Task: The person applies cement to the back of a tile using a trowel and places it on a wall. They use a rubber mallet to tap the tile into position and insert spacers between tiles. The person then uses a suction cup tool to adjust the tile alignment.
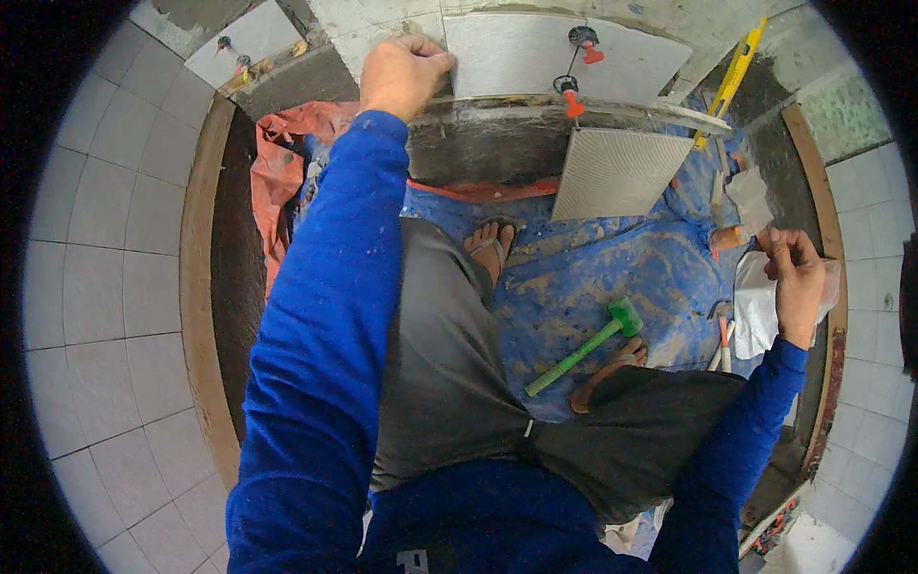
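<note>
My left hand (404,75) is closed at the left end of a white wall tile (507,57), by its joint with the neighbouring tile (387,38). Whatever its fingertips hold, if anything, is hidden. Two red-and-black levelling clips (574,100) sit on that white tile. My right hand (796,277) is pinched at the far right, above a white bag (755,316); what is between its fingers is too small to make out. A loose tile (612,172) with ridged face leans below the wall ledge (650,103).
A green mallet (583,354) lies on the dirty blue tarp (545,287) between my feet. A yellow level (729,81) stands at the back right. Other tools (724,340) lie at right. Orange sheeting (273,172) is at left. Wooden battens (201,287) edge both tiled sides.
</note>
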`<state>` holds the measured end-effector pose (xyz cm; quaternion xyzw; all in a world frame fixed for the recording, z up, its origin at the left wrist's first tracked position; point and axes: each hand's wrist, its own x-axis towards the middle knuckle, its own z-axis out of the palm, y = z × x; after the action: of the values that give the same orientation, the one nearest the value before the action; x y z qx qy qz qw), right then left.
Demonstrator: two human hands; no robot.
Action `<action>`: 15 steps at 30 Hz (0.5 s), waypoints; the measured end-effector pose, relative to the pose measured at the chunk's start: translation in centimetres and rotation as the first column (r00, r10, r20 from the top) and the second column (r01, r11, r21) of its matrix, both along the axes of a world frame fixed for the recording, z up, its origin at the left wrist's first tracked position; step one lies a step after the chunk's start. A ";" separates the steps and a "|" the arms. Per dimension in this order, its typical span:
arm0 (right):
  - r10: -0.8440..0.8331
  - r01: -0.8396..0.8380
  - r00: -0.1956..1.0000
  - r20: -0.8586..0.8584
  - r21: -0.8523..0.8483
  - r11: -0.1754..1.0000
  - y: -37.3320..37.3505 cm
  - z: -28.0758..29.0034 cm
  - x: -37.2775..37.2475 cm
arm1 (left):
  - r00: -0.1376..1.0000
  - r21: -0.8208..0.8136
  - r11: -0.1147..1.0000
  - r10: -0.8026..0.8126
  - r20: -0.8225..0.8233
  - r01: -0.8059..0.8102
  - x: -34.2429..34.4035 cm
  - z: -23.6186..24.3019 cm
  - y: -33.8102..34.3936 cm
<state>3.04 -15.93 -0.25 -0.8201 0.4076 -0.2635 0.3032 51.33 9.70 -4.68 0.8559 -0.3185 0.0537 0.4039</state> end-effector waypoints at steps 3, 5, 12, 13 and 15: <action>-0.005 0.005 1.000 -0.012 0.002 1.000 0.0 0.0 -0.3 | 0.999 0.010 1.000 -0.028 -0.046 0.028 -0.2 0.4 0.2; 0.011 -0.011 1.000 -0.004 0.025 1.000 0.1 0.1 -0.4 | 0.997 -0.003 1.000 -0.021 -0.071 0.021 -0.3 0.3 0.3; 0.006 -0.006 1.000 -0.009 0.001 1.000 1.4 0.8 -0.5 | 0.999 0.022 1.000 0.014 -0.050 -0.013 -0.4 0.0 0.3; 0.007 -0.007 1.000 -0.016 -0.008 1.000 1.7 1.0 -0.6 | 1.000 0.034 0.999 0.015 -0.022 -0.014 -0.4 0.2 0.3; 0.009 -0.010 1.000 -0.009 -0.035 0.999 2.2 1.3 -0.6 | 0.998 0.079 0.997 0.017 -0.059 -0.012 -0.7 0.7 0.1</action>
<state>2.42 -13.76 1.03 -0.8283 0.4005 -0.2654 0.2883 50.67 9.81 -3.98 0.8747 -0.3021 0.0186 0.3786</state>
